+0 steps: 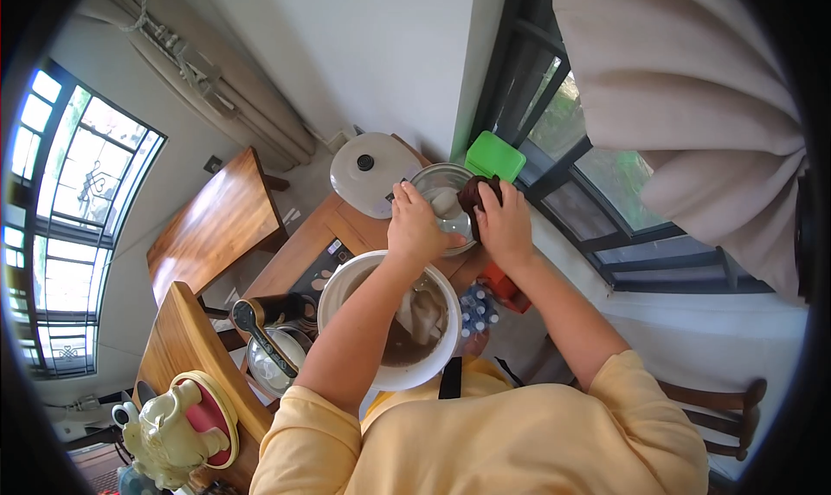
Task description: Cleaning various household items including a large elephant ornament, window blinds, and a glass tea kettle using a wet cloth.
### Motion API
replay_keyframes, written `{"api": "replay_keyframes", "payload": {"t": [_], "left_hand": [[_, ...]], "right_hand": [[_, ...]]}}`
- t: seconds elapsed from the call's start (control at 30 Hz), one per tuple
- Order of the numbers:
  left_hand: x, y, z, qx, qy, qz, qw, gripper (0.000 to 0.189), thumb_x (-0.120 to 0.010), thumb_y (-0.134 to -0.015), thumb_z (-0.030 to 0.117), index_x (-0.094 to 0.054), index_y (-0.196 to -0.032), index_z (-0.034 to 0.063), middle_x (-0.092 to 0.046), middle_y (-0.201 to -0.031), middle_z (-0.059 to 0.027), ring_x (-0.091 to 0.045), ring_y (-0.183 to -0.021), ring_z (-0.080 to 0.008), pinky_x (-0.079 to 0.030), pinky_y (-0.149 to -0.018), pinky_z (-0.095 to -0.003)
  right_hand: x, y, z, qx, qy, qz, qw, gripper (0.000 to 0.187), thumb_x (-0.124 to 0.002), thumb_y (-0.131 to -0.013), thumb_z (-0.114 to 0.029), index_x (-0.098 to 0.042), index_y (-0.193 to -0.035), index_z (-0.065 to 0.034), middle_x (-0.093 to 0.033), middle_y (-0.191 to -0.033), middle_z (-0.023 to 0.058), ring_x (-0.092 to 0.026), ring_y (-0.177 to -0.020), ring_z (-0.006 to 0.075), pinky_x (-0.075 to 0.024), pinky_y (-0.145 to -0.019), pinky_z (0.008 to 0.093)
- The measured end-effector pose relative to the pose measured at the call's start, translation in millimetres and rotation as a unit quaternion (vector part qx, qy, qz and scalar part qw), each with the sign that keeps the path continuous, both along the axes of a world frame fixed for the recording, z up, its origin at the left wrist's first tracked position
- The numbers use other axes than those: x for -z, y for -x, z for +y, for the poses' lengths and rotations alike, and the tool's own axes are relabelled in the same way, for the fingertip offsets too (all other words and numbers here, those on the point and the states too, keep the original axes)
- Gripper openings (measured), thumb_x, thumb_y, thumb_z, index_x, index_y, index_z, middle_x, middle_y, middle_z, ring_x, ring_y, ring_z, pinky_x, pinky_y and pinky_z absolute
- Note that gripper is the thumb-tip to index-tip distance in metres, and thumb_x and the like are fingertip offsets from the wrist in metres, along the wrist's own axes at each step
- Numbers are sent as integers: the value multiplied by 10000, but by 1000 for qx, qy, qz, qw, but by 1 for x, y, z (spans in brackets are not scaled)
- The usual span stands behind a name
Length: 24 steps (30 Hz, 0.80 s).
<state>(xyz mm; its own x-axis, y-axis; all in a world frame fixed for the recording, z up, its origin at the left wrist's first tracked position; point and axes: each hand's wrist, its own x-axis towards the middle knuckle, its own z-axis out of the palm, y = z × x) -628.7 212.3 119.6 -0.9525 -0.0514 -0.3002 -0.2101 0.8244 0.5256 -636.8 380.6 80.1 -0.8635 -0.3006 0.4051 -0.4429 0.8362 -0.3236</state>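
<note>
My left hand [415, 225] holds the near left rim of a round clear glass bowl or lid [425, 175], its thumb lying over the edge. A pale rounded thing [445, 203] shows at its middle, and I cannot tell whether it is a knob or something inside. Bunched in my right hand [505, 225] is a dark brown cloth [477, 193], pressed against the right side of the glass. Under my left forearm stands a white bucket [452, 339] with murky brown water [406, 349] and a soaked pale cloth [425, 313] in it.
Beyond the glass, a whitish lidded cooker [357, 183] stands on the wooden table [292, 254], and a green plastic box [496, 156] is by the window. Bottles [477, 310] and a red container [506, 287] are lower right. At left are another glass lid [269, 365] and a frog figurine [165, 430].
</note>
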Motion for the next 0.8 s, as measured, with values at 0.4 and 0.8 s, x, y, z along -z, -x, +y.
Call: {"api": "replay_keyframes", "payload": {"t": [0.4,0.8], "left_hand": [[21,21,-32,77,14,-13,997,749,-740,-627,143,-347,-1225,-75,-424,-1272,-245,-479,-1165,-399,-437,-931,-404],[27,13,-23,50,-19,2,999,825,-635,-670,172,-239,-1331,-124,-311,-1377,-325,-396,-1248,-424,-382,-993,-385]], "right_hand": [[1,-60,-28,12,-7,39,999,475,-657,-748,-238,-551,-1197,-127,-434,-1312,135,-426,-1150,317,-353,-906,466],[6,-63,-8,-105,-21,84,991,284,-535,-805,-196,-607,-1078,-166,-519,-1195,58,-474,-1076,238,-367,-875,410]]}}
